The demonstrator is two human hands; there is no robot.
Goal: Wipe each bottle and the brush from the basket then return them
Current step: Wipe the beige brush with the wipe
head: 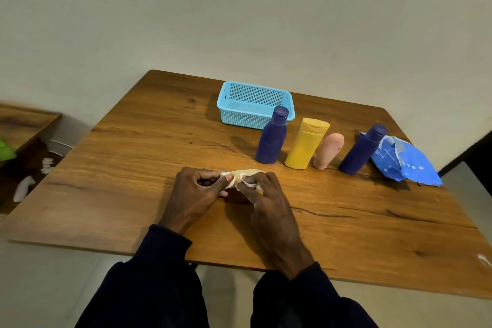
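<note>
The left hand [197, 189] and the right hand [266, 200] meet just above the near middle of the table [138, 168], both with dark sleeves at the wrist. The left hand's thumb and forefinger pinch one end of a small tan object [246, 173], its other fingers curled under. The right hand's fingers curl over the other end and pinch a white wipe [231, 181] that wraps around the object. So much of the object is covered that I cannot tell whether it is the brush. Farther back and to the right, four bottles stand in a row on the table, outside the basket: a dark blue bottle [273, 141], a yellow bottle [306, 145], a pink bottle [328, 150] and a second dark blue bottle [362, 152]. The light blue basket [250, 120] sits behind the first dark blue bottle, near the table's far edge. A crumpled blue packet [407, 165] lies just beside the second dark blue bottle, at the right edge. Off to the left is a lower wooden surface [24, 120].
</note>
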